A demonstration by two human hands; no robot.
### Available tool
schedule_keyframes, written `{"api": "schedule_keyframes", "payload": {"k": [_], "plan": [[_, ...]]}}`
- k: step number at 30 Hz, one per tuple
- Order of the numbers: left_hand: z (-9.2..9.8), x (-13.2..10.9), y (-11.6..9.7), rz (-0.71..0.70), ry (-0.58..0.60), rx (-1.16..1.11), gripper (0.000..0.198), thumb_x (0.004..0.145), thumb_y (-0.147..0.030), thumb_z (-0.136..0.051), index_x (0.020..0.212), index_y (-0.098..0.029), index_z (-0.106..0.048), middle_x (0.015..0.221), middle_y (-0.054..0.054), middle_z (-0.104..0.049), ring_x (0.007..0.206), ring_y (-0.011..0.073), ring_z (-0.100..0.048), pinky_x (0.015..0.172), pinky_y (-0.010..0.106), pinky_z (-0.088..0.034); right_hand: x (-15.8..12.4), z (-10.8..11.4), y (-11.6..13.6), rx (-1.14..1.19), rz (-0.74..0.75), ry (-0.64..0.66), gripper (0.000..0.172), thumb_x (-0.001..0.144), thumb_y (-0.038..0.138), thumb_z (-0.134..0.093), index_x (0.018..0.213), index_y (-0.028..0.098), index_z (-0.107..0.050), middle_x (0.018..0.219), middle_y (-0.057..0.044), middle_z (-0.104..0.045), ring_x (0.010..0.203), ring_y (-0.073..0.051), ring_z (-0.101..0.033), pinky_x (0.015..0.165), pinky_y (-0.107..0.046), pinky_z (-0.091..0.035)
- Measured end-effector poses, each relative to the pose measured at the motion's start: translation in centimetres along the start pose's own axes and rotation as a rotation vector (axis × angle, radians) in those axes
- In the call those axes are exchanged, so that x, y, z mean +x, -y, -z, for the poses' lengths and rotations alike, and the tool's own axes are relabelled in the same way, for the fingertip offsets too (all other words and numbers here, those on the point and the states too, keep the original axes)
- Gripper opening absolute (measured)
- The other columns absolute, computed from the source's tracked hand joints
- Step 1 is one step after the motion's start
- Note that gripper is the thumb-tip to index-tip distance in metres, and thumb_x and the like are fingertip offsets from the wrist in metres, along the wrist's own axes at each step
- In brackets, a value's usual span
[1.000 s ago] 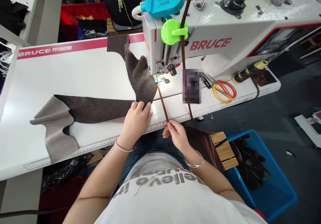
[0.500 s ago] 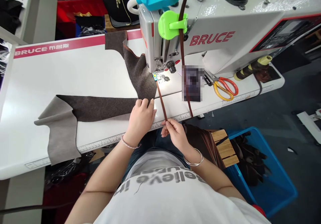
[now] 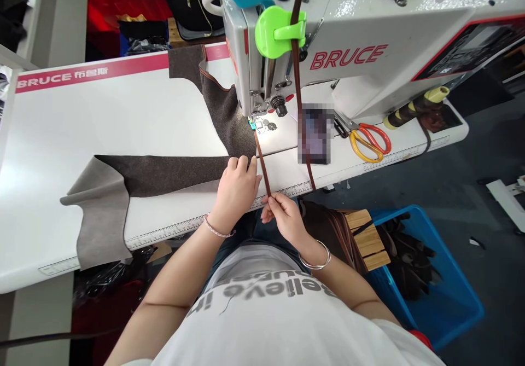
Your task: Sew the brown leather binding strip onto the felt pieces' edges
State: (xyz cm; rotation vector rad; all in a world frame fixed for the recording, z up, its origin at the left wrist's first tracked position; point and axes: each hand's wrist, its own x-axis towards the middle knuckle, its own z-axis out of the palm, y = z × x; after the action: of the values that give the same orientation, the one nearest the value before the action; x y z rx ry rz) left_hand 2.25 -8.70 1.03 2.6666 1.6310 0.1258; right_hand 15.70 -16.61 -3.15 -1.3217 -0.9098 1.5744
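Observation:
A dark brown fabric piece (image 3: 176, 175) lies across the white sewing table, its grey underside folded up at the left end. Its far part runs up beside the needle area of the sewing machine (image 3: 348, 54). My left hand (image 3: 238, 183) rests on the fabric's near right edge, fingers bent and close together. Between the thumb and fingers of my right hand (image 3: 283, 213) is a narrow brown strip (image 3: 263, 163), stretched from the presser foot to the table's front edge. A second length of brown strip hangs down in front of the machine head, past a green clip (image 3: 276, 32).
Scissors (image 3: 369, 143) with orange and yellow handles and a thread cone (image 3: 418, 108) lie at the right of the table. A blurred dark rectangle (image 3: 322, 136) is nearer the needle. Below right stand a wooden stool (image 3: 367, 240) and a blue bin (image 3: 455, 306).
My left hand has moved slightly right and up towards the strip, and the fabric has shifted slightly with it. My right hand still holds the strip, a little further left.

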Motion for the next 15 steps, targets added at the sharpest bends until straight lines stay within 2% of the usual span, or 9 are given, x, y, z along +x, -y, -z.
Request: {"api": "schedule_keyframes", "payload": {"k": [10,15], "plan": [[-0.2,0.8,-0.2,-0.047,-0.014,-0.024,0.045,0.096,-0.024,-0.041,0.133,0.000,-0.052,0.102,0.017,-0.056,0.096,0.0310,-0.049,0.083,0.042,-0.049,0.1,0.0,0.0,-0.007,0.029,0.021,0.047,0.088,0.061,-0.053,0.091,0.016,-0.061,0.062,0.000,-0.062,0.052,-0.009,-0.060,0.053,-0.020,-0.052],[-0.3,1.2,-0.3,-0.088,-0.030,-0.009,0.038,0.095,-0.015,-0.037,0.124,0.000,-0.057,0.098,0.018,-0.056,0.090,0.0295,-0.049,0.081,0.042,-0.049,0.2,0.0,0.2,-0.002,0.025,0.019,0.049,0.086,0.064,-0.054,0.091,0.015,-0.060,0.062,0.000,-0.062,0.051,-0.009,-0.059,0.053,-0.020,-0.051]]}}
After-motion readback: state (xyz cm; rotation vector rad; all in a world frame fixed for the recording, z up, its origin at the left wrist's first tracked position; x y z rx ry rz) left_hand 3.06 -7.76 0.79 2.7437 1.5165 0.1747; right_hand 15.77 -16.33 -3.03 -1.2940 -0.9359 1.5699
